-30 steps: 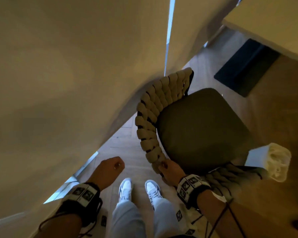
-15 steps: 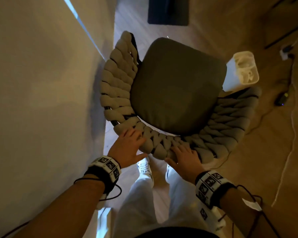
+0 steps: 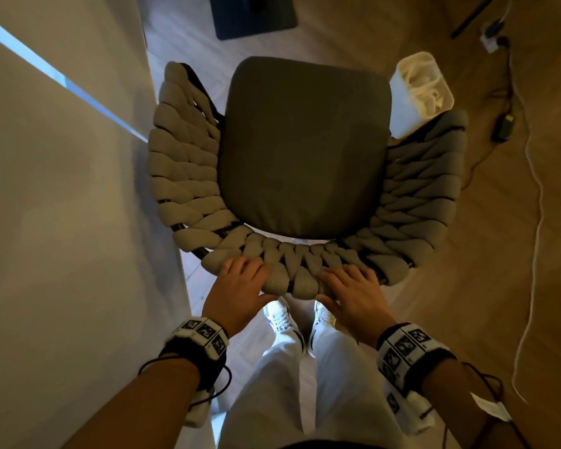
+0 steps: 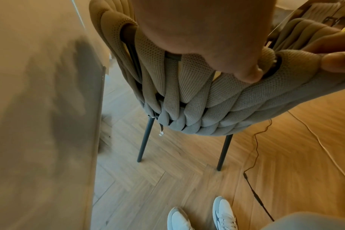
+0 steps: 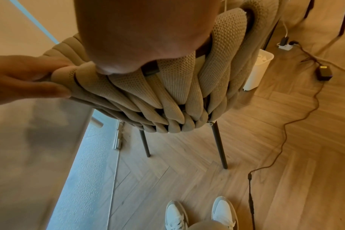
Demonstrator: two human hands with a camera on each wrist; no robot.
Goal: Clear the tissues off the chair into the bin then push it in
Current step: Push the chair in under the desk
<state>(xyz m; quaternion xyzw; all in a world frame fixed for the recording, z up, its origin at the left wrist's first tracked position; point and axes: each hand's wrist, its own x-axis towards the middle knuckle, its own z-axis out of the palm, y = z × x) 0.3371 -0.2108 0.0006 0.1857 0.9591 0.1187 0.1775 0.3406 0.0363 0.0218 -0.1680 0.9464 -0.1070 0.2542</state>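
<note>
The chair has a dark olive seat cushion [image 3: 305, 147], bare of tissues, and a woven beige backrest [image 3: 289, 264]. My left hand [image 3: 240, 283] grips the backrest's top rim left of centre, fingers over the front and thumb behind. My right hand [image 3: 350, 293] grips the same rim right of centre. In the left wrist view the left hand [image 4: 197, 31] presses onto the woven backrest [image 4: 197, 96]. The right hand [image 5: 144, 31] does likewise in the right wrist view. A white bin [image 3: 402, 124] stands on the floor by the chair's front right corner, with white tissues [image 3: 425, 85] inside.
A pale wall or panel [image 3: 62, 222] runs close along the chair's left side. Cables [image 3: 535, 189] and a power adapter [image 3: 504, 126] lie on the wooden floor to the right. A dark mat [image 3: 253, 14] lies ahead of the chair. My feet [image 3: 282, 315] stand just behind the backrest.
My left hand, a free fist a second ago, has come onto the backrest. The right hand has shifted along the rim. The chair now sits squarely in front of me.
</note>
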